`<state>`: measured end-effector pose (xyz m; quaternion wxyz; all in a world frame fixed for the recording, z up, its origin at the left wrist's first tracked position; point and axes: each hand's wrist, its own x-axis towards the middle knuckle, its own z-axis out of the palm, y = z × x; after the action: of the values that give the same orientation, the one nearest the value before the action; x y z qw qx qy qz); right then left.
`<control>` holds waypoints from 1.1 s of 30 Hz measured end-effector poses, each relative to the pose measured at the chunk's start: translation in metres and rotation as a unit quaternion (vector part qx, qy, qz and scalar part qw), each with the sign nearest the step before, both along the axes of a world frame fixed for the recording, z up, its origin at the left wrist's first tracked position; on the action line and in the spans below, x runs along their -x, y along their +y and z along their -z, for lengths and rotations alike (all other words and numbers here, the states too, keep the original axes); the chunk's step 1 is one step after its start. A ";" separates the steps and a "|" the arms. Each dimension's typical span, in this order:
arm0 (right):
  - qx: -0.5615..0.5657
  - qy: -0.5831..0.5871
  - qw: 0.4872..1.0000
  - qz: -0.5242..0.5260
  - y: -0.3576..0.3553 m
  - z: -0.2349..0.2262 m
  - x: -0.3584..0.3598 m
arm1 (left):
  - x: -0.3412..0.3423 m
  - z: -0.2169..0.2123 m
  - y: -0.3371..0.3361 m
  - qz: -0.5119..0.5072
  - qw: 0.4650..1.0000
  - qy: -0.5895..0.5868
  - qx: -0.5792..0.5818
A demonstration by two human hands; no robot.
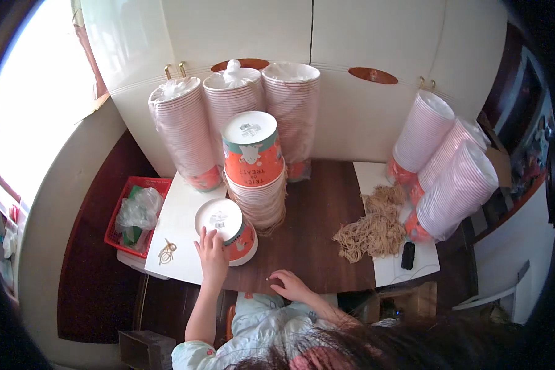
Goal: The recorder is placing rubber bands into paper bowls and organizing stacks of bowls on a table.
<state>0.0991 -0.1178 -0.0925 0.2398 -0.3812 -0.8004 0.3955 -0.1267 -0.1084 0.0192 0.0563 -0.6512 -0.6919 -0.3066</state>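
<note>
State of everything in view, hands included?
Near bucket, upside down
Front stack, upside down, nested
Back stacks, bagged
Right stacks, bagged
Twine, tangled
Small cord, loosely looped
Basket, holding plastic bags
Cabinet doors, shut
Left hand, touching near bucket
Right hand, loosely curled

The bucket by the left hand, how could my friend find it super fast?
Find the dark brown tabletop and go toward its near left side. The orange bucket stands upside down there, white bottom up, right at the left hand. Unlike the other upside-down bucket just behind it, it isn't perched on top of a stack of buckets.
</note>
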 end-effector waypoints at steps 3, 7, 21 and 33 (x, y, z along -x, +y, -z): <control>-0.014 0.023 1.000 0.001 -0.006 0.002 -0.002 | 0.008 -0.005 0.002 0.028 0.994 -0.091 -0.058; -0.005 0.019 1.000 0.017 -0.008 -0.004 -0.011 | 0.024 -0.029 -0.010 0.015 0.990 -0.108 -0.085; 0.462 0.375 0.789 0.150 0.021 0.000 0.031 | 0.013 -0.059 -0.042 0.066 0.976 -0.189 -0.087; -0.016 0.286 0.955 0.073 0.022 -0.063 0.035 | 0.011 -0.062 -0.053 0.129 0.935 -0.306 -0.124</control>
<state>0.0643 -0.0954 -0.0298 0.4929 -0.3058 -0.6745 0.4567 -0.1378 -0.1610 0.0812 -0.1180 -0.5974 -0.5418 -0.5793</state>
